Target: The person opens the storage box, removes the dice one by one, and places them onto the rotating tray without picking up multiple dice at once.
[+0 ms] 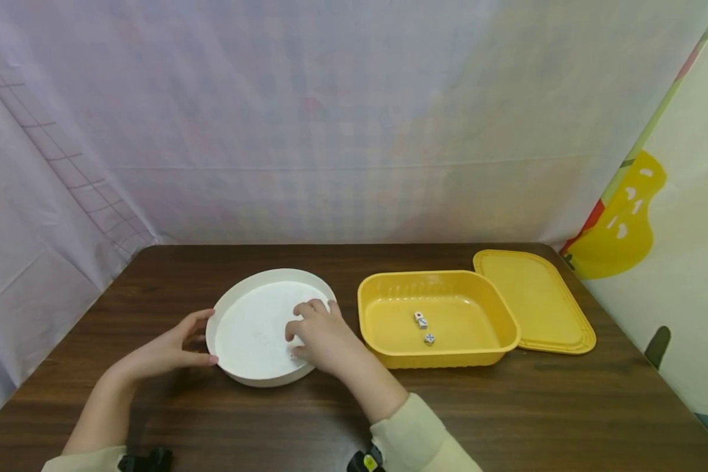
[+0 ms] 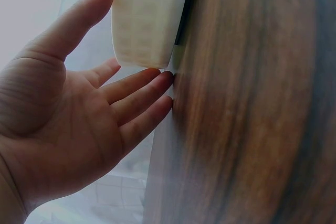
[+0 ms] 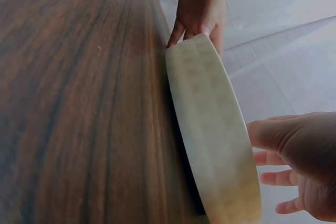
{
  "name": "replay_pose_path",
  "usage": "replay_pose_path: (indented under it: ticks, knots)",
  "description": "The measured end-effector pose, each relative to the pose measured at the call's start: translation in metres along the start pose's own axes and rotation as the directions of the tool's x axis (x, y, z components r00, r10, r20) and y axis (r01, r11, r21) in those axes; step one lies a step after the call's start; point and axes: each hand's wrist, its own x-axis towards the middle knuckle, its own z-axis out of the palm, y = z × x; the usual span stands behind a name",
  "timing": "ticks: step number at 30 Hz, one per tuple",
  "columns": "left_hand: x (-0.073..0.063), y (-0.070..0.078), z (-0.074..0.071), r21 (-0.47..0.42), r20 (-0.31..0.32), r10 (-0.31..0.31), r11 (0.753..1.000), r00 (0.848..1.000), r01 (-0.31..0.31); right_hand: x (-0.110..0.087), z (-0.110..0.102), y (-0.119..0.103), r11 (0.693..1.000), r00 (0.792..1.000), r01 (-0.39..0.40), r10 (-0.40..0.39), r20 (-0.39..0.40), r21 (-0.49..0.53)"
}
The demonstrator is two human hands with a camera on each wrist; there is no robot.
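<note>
A round white tray (image 1: pixel 254 334) with a low wall lies on the table, left of centre. My left hand (image 1: pixel 159 351) touches its left wall, thumb and fingers spread apart. The left wrist view shows that hand's thumb (image 2: pixel 86 17) at the tray's edge and fairly straight fingers against the side. Over the right part of the tray reaches my right hand (image 1: pixel 327 341), fingers bent down and apart. Close to its thumb, a small white die (image 1: pixel 292 355) shows partly on the tray floor. The right wrist view hides those fingertips behind the tray wall (image 3: pixel 210 114).
Right of the tray stands a yellow rectangular container (image 1: pixel 389 354), with a few white dice (image 1: pixel 421 321) on its floor. A yellow lid (image 1: pixel 537 301) lies beside it, partly behind its right end. A light curtain (image 1: pixel 330 131) hangs behind the dark wooden table (image 1: pixel 259 426).
</note>
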Motion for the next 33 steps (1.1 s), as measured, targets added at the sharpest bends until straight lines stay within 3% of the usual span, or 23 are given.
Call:
replay_pose_path:
  ticks: [33]
  knots:
    - [0.0, 0.001, -0.001, 0.003, 0.005, -0.006, 1.0, 1.0, 0.006, -0.014, -0.026, 0.006, 1.0, 1.0, -0.015, 0.015, -0.015, 0.008]
